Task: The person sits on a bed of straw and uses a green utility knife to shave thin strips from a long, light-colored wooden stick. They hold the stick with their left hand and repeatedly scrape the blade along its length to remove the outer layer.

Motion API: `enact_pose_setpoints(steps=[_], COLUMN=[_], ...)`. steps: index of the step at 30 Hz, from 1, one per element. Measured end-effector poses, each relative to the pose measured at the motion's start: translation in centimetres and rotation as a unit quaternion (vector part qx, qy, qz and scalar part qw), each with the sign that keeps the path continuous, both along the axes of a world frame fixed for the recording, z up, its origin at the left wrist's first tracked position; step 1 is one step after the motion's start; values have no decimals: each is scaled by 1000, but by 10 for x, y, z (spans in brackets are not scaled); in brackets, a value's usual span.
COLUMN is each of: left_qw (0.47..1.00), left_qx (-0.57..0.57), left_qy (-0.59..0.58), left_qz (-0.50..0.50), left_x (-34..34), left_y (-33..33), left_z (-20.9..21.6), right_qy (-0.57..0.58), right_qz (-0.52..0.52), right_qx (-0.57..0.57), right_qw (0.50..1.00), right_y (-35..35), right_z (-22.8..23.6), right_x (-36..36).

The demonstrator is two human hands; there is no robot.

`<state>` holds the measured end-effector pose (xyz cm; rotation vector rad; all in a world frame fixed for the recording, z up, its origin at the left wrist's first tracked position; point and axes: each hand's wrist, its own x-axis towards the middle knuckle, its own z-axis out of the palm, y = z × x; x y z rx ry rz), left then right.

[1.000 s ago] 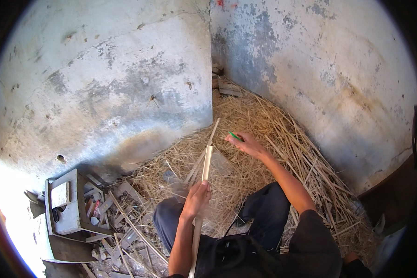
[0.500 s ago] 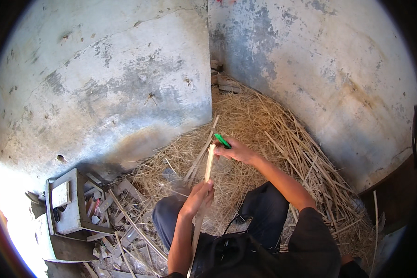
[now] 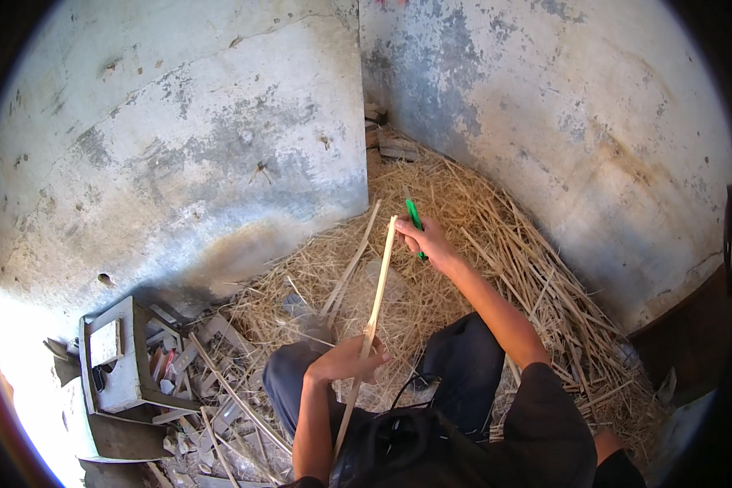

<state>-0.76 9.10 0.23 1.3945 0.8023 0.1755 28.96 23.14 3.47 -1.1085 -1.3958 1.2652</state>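
Note:
A long, pale split-bamboo strip [image 3: 380,291] runs up from my lap, slanting slightly right. My right hand [image 3: 431,242] pinches its top end between thumb and fingertips. That same hand also keeps hold of a green utility knife [image 3: 415,215], its thin blade pointing up and away. Lower down, my left hand [image 3: 342,360] is loosely closed around the strip, thumb reaching to the right; some of its fingers are hidden. The strip's lower end passes beside my left forearm toward my body.
Straw-like shavings [image 3: 431,183] cover the floor before me. A bundle of thin strips [image 3: 545,285] lies along the right wall [image 3: 577,146]. At left, a worn wooden box frame [image 3: 130,358] stands near scraps and loose sticks [image 3: 236,394].
My right hand has moved up and slightly right with the strip's tip, and the knife has turned more upright. My left hand now sits lower on the strip, its grasp looser.

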Motion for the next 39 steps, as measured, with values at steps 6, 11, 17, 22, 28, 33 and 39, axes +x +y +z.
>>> enact_pose_setpoints(steps=[6, 11, 17, 22, 28, 33, 39], left_qw=[990, 958, 938, 931, 925, 917, 900], left_qx=[46, 50, 36, 50, 110, 159, 213], left_qy=[-37, -84, -130, -131, -96, -77, -41], left_qz=[131, 268, 320, 337, 350, 358, 377], left_x=[5, 10, 6, 8, 8, 10, 14], left_y=[0, 5, 10, 10, 10, 12, 8], left_z=[3, -13, -12, -17, -18, -24, -18], right_qy=[-58, -291, -358, -386, -384, -381, -380], right_qz=[43, 90, 152, 154, 161, 138, 110], right_qx=[97, 204, 331, 377, 343, 355, 365], right_qw=[993, 931, 860, 828, 842, 843, 843], right_y=[-14, -22, -38, -41, -43, -39, -40], right_z=[7, -1, -5, -14, -11, -16, -16], right_x=[-11, -21, -47, -57, -57, -57, -59])
